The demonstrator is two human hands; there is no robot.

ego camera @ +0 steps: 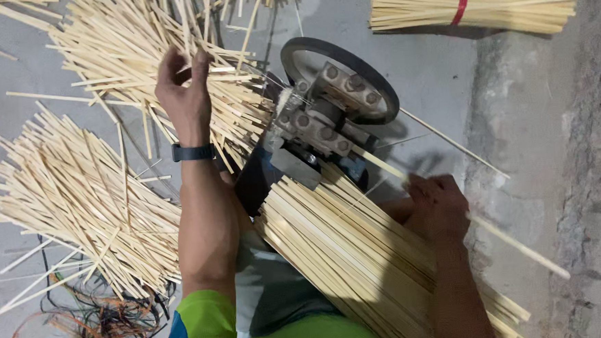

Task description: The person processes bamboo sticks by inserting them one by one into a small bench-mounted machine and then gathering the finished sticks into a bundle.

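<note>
Your right hand (441, 206) is closed around a single bamboo stick (453, 212), gripping it just behind the small roller machine (325, 113), while your left hand (185, 93) reaches up with fingers loosely curled onto the loose pile of thin splints (136, 47) on the machine's far side — whether it has actually pinched one or only rests on them is hard to tell from this angle. You look to be mid-feed: one stick is going into the rollers and the left hand is tending what lies on the outlet side. That stick's long axis runs diagonally, its leading end pointing up and inward from your right hand toward the rollers, its tail trailing down and outward past your wrist. Next you would need to keep it in line with the roller gap — steady, no sideways bend — and keep fingertips back from the wheel. Under your right forearm lies the stack of unfed sticks (360, 255), parallel to the one you hold. Beyond your right hand sits a bundle tied with a red band (470, 8); below your left elbow, tangled wires (96, 324).
</note>
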